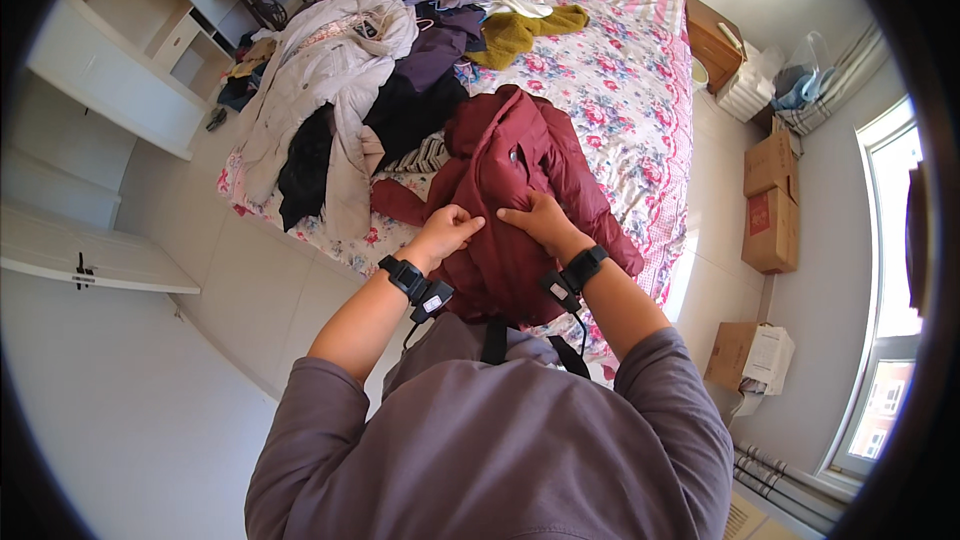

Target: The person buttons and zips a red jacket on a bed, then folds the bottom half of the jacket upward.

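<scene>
A dark red puffer jacket (499, 180) lies at the near edge of the bed, one sleeve spread to each side. My left hand (444, 234) is at the jacket's front, thumb and curled fingers pinching cloth near the front opening. Just to its right, my right hand (546, 223) grips the jacket's front panel, its thumb pointing left and its fingers partly hidden in the fabric. A small gap separates the two thumbs. Both wrists wear black straps with small devices. The jacket's lower end reaches close to my body.
On the floral-sheeted bed (600, 75), a pale grey coat (322, 67), black and purple garments and a mustard knit garment (517, 34) are heaped. White shelving (112, 75) stands left. Cardboard boxes (771, 229) line the wall by the window at right.
</scene>
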Available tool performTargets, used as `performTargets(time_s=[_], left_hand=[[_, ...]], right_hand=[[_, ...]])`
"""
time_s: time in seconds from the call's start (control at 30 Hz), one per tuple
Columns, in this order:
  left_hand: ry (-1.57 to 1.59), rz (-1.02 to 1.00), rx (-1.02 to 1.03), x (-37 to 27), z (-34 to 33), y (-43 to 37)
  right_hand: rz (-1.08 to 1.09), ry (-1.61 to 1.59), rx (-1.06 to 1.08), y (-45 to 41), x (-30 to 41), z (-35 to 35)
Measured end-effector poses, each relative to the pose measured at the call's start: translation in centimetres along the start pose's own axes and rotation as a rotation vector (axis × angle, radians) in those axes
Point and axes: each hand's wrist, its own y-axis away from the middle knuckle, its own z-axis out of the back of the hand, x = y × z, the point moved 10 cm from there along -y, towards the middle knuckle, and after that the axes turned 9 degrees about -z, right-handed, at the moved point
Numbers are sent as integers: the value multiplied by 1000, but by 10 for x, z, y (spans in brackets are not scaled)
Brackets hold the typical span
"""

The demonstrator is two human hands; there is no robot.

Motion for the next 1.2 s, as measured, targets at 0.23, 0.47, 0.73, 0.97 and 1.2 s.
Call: performTargets(time_s=[0.23, 0.47, 0.73, 0.97, 1.2], left_hand=[[-13, 77, -42, 9, 5, 32], [-270, -248, -166, -11, 4, 53], [-264, -294, -2, -13, -7, 59], [-344, -423, -114, -20, 19, 79], [-387, -450, -163, -21, 27, 93]], right_hand=[[-235, -135, 222, 34, -17, -41], [-230, -166, 145, 51, -33, -53], [36, 45, -24, 73, -12, -53], [74, 269, -102, 82, 3, -76], [88, 288, -155, 81, 6, -93]])
